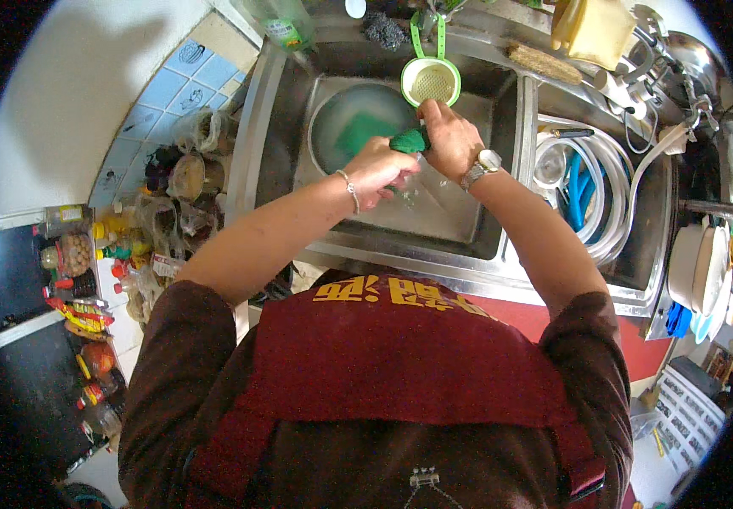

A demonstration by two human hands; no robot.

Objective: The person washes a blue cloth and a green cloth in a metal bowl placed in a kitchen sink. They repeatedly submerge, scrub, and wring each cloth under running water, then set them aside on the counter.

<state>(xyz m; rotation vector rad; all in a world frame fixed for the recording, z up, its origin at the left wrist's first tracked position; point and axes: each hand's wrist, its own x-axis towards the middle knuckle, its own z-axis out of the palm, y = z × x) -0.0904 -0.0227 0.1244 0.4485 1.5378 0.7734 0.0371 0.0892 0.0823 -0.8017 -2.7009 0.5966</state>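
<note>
My left hand [382,167] and my right hand [452,141] meet above the left sink basin [468,223]. Between them is a bunched green scouring pad [408,140], gripped from both sides. A small pale bit shows by my left fingertips; what it is, I cannot tell. Just beyond my left hand, a round vessel [328,130] of cloudy liquid sits in the basin, a blurred green shape [366,130] inside it. A green-rimmed strainer [431,81] with two long handles is at the basin's far side, close to my right hand.
Coiled clear hose [621,184] and a blue item [575,191] lie in the right sink basin. Along the back ledge are a plastic bottle [287,28], a steel wool scourer [386,30], a brown brush-like item [544,62] and yellow gloves [595,32]. Bagged goods [178,210] crowd the left.
</note>
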